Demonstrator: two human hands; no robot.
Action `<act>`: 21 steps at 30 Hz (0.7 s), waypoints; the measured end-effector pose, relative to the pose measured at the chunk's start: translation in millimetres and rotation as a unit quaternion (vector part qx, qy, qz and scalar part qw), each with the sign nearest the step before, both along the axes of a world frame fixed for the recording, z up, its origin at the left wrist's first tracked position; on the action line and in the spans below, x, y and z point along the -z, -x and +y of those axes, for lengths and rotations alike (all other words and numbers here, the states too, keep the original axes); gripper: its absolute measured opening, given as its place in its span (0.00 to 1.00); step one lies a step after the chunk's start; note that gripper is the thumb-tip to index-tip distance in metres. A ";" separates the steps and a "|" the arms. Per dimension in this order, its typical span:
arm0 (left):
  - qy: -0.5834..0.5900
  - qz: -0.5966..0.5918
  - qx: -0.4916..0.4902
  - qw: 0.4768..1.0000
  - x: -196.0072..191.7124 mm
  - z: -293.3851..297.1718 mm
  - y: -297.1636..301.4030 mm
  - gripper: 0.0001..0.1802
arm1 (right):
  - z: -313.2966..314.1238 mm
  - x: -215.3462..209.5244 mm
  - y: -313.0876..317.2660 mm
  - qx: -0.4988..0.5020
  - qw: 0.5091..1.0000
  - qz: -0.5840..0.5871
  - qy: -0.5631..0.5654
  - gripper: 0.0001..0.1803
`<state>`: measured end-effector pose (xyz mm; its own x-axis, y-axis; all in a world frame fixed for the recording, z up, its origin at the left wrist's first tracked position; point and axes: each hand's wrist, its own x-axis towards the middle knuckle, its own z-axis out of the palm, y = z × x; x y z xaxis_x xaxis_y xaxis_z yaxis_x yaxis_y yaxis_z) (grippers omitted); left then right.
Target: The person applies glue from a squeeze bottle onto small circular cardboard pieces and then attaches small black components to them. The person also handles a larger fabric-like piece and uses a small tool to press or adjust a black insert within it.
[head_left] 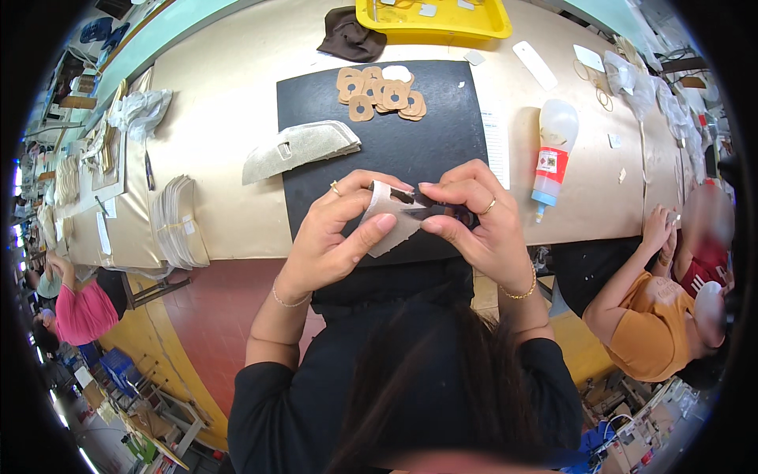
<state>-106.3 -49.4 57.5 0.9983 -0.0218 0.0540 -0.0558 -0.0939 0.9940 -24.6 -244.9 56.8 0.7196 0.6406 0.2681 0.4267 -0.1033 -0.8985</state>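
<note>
Over the near edge of the black mat (426, 142), my left hand (335, 225) pinches a light grey sheet piece (383, 225) with a slot in it, thumb on top. My right hand (482, 217) is closed round a dark, narrow, pointed tool (430, 212), which looks like small scissors; its tip reaches the grey piece beside the slot. Fingers cover much of the tool. Beyond my hands lies a stack of grey curved pieces (304, 150), the top one with a slot. Farther back on the mat are several small brown pieces with holes (362, 108), and one white piece (396, 73).
A plastic squeeze bottle (557, 150) with a red label lies on the right. At the back are a yellow tray (442, 30) and a dark brown cloth (352, 35). Stacked pale strips (181, 221) lie left. Other people sit at both sides, one in orange (643, 324).
</note>
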 end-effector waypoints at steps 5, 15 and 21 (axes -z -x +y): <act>-0.004 -0.004 0.005 1.000 -0.8 3.0 1.8 0.10 | 3.6 -4.4 -1.1 -0.022 1.000 -0.003 0.011 0.17; -0.016 0.003 0.002 1.000 -3.2 3.4 2.2 0.09 | 6.5 -0.8 1.8 0.008 0.998 -0.058 0.008 0.16; -0.017 0.010 -0.007 1.000 -3.0 3.2 1.6 0.10 | 9.6 0.9 3.7 0.026 0.997 -0.067 -0.002 0.15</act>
<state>-107.8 -46.2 60.5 0.9994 -0.0083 0.0327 -0.0335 -0.1277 0.9912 -28.3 -235.3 55.9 0.7099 0.6014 0.3666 0.5371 -0.1255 -0.8342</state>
